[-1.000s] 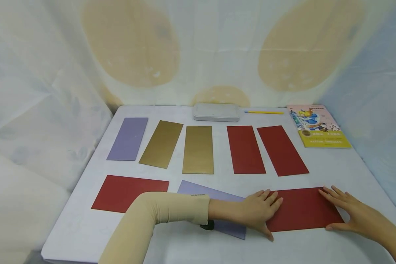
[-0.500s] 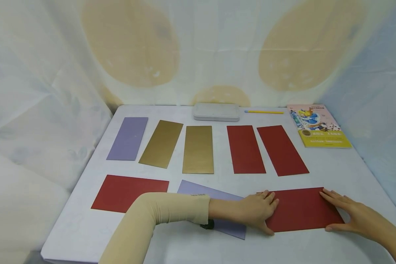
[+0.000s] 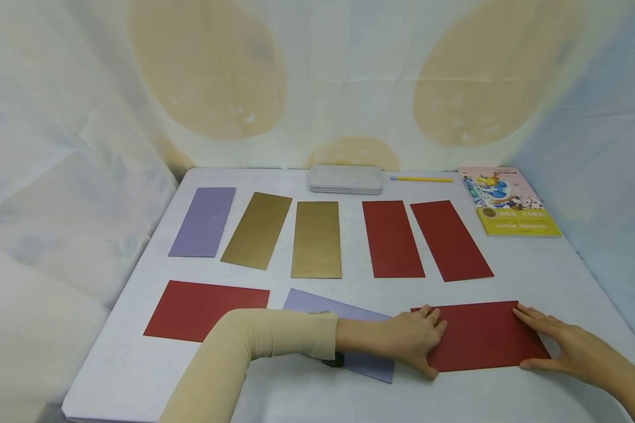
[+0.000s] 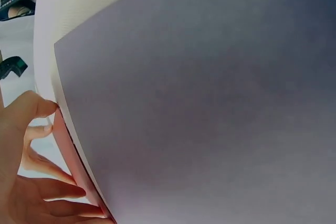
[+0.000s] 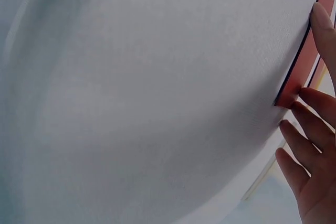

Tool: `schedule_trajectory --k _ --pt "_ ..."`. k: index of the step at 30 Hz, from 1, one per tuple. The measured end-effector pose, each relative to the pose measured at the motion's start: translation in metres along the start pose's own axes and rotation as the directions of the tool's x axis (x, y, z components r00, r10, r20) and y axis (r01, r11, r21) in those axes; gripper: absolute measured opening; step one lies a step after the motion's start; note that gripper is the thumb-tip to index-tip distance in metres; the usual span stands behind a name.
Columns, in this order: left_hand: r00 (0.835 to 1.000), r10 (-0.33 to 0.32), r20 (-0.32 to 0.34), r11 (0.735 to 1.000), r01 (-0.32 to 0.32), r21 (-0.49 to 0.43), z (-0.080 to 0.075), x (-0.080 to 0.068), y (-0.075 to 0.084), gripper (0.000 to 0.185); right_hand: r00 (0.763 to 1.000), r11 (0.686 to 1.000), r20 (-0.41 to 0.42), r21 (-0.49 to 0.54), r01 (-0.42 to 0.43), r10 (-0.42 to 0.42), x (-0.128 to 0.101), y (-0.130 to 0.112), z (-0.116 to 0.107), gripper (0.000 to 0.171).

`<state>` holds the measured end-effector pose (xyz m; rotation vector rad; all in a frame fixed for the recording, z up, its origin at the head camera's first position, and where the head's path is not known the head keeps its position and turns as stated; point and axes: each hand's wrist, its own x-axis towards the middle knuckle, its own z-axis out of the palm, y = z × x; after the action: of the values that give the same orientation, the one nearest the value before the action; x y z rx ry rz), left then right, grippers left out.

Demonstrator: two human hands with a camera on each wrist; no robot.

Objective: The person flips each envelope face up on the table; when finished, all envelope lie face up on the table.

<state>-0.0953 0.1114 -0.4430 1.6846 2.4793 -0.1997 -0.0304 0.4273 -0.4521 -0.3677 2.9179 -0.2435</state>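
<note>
Now | both hands flat, fingers straight, on red envelope (image 3: pixel 481 336) ends | grey case (image 3: pixel 346 179) lidded, contents hidden

a white table (image 3: pixel 534 282) fills the lower half of the head view, its near left corner rounded and its far edge meeting a draped backdrop (image 3: pixel 317 76). the backdrop is thin pale cloth, creased in a grid of fold lines, with large tan oval patches showing across it. it wraps around the left and right edges of the table, bluish along the right side. the light is soft and even, with no hard shadows on the tabletop.
</note>
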Motion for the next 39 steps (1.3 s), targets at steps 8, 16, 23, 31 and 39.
schedule_trajectory --k 8,16,23,31,39 --pt "1.000 0.016 0.005 1.000 -0.016 0.009 -0.001 0.007 0.004 0.097 1.000 1.000 -0.011 0.001 -0.004 0.004 -0.007 -0.002 0.001 0.112" --pt "0.999 0.017 0.040 1.000 -0.017 -0.001 -0.006 0.007 0.000 0.098 0.993 0.998 -0.106 -0.046 0.039 -0.043 -0.014 -0.003 0.004 0.104" --pt "0.999 0.040 0.024 0.999 -0.040 0.001 -0.002 0.000 -0.008 0.096 0.976 0.993 -0.199 -0.090 0.073 -0.090 -0.018 0.001 -0.004 0.084" --pt "0.998 0.044 0.043 0.972 -0.033 -0.233 -0.006 -0.006 -0.023 0.091 0.935 0.993 -0.338 -0.077 0.089 -0.110 -0.021 -0.001 -0.023 0.080" --pt "0.998 0.044 0.038 0.882 -0.021 -0.471 -0.009 -0.016 -0.028 0.079 0.952 1.000 -0.306 -0.001 -0.009 0.009 -0.012 -0.008 -0.035 0.081"
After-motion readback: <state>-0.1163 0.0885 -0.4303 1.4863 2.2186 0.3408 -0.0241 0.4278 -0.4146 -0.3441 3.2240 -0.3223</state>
